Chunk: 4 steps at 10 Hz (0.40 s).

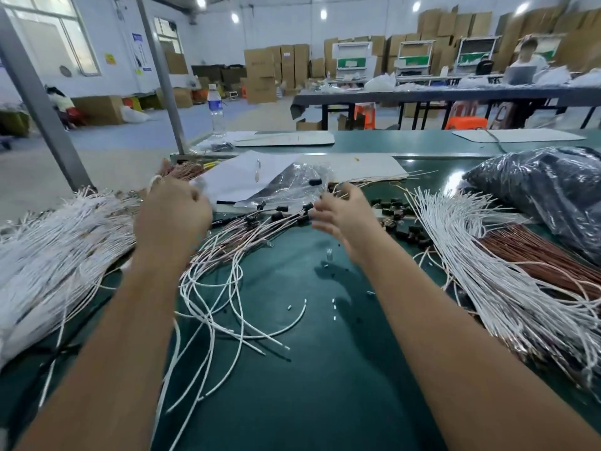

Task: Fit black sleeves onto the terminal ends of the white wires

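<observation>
loose white wires [221, 288] on green table [325, 369], some ends black-sleeved [279, 216]

Ceiling lights [323, 14] are glowing over a blue floor [182, 120]; cardboard boxes [276, 65] are stacking against the white back wall [214, 34], windows [58, 30] sitting left.

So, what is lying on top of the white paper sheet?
A crumpled clear plastic bag lies on the white paper sheet, with something black inside. The paper beneath the bag is hidden.
</observation>
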{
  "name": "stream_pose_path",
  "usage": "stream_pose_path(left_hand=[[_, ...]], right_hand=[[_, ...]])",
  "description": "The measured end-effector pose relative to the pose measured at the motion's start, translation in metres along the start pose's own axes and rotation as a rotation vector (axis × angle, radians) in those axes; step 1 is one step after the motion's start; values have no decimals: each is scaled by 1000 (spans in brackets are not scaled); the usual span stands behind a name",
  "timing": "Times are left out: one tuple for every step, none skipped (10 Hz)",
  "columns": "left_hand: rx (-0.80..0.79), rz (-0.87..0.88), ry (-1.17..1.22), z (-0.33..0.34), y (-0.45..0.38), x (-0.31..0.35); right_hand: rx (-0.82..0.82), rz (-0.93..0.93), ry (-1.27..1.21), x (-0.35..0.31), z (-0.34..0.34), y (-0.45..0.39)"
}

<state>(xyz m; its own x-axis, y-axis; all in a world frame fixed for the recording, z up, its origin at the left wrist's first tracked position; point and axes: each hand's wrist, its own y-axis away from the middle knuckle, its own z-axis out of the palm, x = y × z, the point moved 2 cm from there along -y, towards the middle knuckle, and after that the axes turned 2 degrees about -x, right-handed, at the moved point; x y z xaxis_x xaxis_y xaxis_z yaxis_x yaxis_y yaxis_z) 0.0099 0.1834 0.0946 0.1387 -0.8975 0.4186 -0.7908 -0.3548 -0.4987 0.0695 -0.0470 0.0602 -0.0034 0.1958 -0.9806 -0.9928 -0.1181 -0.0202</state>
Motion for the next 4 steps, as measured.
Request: stream_pose_path(left_hand=[[-263,-42,-280,48,19,-20],[-309,-79,-324,56,22,-28],[-358,-111,-362,47,8,-21],[-236,35,-395,37,1,-2]], right_hand=[[-58,70,229,24,12,-3],[-82,100,265,36,13,-4],[-107,74,320,33,10,-3],[-105,32,303,28,9,-1]])
